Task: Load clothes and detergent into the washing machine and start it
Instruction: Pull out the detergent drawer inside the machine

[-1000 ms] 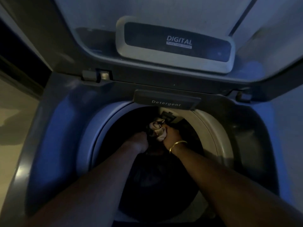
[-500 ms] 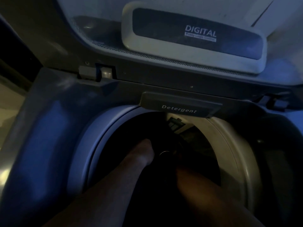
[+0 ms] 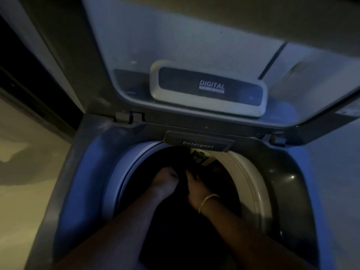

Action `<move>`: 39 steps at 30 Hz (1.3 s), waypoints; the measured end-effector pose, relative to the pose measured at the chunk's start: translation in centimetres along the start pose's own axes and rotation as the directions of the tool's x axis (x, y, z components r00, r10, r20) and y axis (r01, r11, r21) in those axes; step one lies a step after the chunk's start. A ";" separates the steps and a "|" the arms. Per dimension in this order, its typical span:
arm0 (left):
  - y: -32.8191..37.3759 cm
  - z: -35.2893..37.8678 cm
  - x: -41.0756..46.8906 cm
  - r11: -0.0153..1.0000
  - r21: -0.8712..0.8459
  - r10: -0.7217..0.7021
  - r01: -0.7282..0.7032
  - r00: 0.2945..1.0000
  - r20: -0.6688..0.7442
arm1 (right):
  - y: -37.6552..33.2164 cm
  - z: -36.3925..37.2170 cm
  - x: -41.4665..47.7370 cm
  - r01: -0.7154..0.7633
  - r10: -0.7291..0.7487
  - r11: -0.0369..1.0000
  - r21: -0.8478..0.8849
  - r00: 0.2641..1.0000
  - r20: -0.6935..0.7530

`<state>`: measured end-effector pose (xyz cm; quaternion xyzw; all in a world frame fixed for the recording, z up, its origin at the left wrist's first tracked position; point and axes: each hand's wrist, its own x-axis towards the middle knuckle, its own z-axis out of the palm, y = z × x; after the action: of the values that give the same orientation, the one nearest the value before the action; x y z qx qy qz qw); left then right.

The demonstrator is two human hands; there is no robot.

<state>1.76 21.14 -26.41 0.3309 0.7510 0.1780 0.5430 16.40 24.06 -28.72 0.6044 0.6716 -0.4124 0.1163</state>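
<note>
Loading is under way, I judge: dark crumpled clothes (image 3: 181, 227) lie in the grey-blue top-loading washing machine (image 3: 93, 182), under my curled left grip (image 3: 165, 180) and right grip (image 3: 196, 189). Whether they pinch cloth, I cannot tell. Beyond them the dark detergent drawer (image 3: 196, 144) looks closed; detergent and start remain.
</note>
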 end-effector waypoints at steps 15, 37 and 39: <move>6.7 -4.5 -8.8 0.116 -0.993 0.114 0.001 0.993 0.015 | -7.1 -10.2 -9.7 0.066 0.111 -0.239 0.969 0.993 -0.041; 7.0 -3.2 -7.2 -0.056 -0.998 0.137 -0.009 0.990 -0.016 | -6.4 -9.8 -8.7 0.231 0.248 -0.314 0.921 0.956 -0.155; 6.4 -3.2 -7.7 -0.055 -0.998 0.143 0.020 0.990 0.012 | -6.1 -9.5 -9.3 0.224 0.258 -0.305 0.926 0.955 -0.146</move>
<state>2.22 20.69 -15.90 -0.1232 0.3402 0.6721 0.6460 16.35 24.40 -14.07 0.5102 0.0584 -0.6857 -0.5158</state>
